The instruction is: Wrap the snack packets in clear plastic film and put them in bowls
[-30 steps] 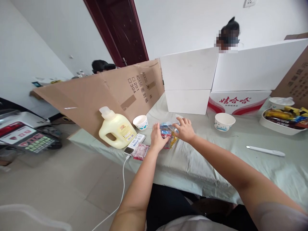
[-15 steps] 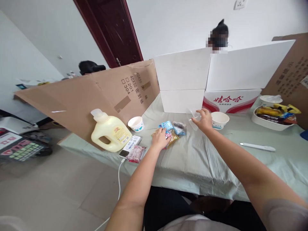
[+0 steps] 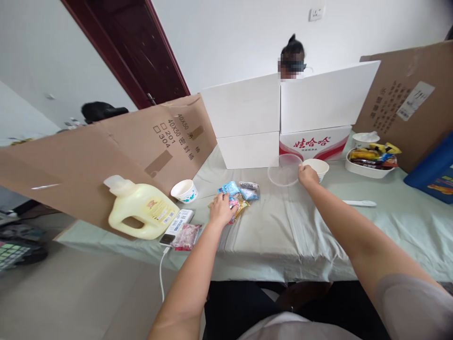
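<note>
Hands (image 3: 220, 211) on snack packets (image 3: 238, 197), lid (image 3: 285, 169)

A small heap of snack packets (image 3: 236, 196) is spread on the pale green table cover, flat and overlapping: blue wrappers at the far side, a yellow-orange one nearest the table edge, partly covered at its left. A clear round plastic lid (image 3: 285, 169) is held tilted, lifted at its right rim, just beside a white paper bowl (image 3: 318, 166) standing upright.
</note>
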The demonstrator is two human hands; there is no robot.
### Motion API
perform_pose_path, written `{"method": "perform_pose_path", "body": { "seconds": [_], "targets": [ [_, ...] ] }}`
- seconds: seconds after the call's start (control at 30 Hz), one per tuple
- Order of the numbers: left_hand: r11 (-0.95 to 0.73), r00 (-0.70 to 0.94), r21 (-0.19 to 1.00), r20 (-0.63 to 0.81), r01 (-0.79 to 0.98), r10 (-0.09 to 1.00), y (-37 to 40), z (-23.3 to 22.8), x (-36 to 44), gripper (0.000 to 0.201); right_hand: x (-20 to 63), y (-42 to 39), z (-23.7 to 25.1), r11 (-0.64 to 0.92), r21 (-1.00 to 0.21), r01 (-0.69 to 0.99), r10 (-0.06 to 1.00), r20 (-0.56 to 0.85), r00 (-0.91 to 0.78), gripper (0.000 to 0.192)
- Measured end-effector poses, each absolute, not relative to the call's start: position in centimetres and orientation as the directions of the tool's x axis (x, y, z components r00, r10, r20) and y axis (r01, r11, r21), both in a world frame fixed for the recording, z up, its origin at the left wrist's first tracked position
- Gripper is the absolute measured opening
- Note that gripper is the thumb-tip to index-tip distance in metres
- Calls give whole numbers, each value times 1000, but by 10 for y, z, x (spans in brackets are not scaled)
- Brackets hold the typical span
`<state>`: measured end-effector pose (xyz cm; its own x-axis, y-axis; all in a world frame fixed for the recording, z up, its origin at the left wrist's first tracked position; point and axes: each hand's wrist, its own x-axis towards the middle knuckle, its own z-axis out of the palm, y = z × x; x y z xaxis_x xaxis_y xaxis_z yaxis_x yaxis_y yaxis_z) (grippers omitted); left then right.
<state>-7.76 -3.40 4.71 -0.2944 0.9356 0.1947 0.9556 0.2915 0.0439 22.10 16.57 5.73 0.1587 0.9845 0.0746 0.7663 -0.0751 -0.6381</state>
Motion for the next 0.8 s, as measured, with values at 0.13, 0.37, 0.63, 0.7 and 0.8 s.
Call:
{"method": "perform_pose_path", "body": {
  "seconds": [0.13, 0.37, 0.63, 0.7, 0.8],
  "targets": [
    [302, -301, 26, 192, 953, 934, -33, 47, -75, 63, 235, 171, 49, -154, -646, 747, 986, -46, 163, 34],
    [314, -309, -3, 163, 949, 937, -34, 50, -75, 64, 257, 133, 30, 4, -658, 753, 999, 39, 28, 39],
    [303, -287, -8, 294, 953, 912, -24, 79, -55, 57, 375, 78, 5, 55, -448, 892, 973, 223, 52, 34],
    [219, -201, -22, 315, 976, 927, -8, 79, -37, 51, 396, 78, -3, -6, -349, 937, 979, 189, 77, 40],
    [131, -111, -66, 252, 989, 961, 25, 72, -14, 51, 405, 82, -5, -21, -259, 966, 990, 127, 55, 41]
  ]
}}
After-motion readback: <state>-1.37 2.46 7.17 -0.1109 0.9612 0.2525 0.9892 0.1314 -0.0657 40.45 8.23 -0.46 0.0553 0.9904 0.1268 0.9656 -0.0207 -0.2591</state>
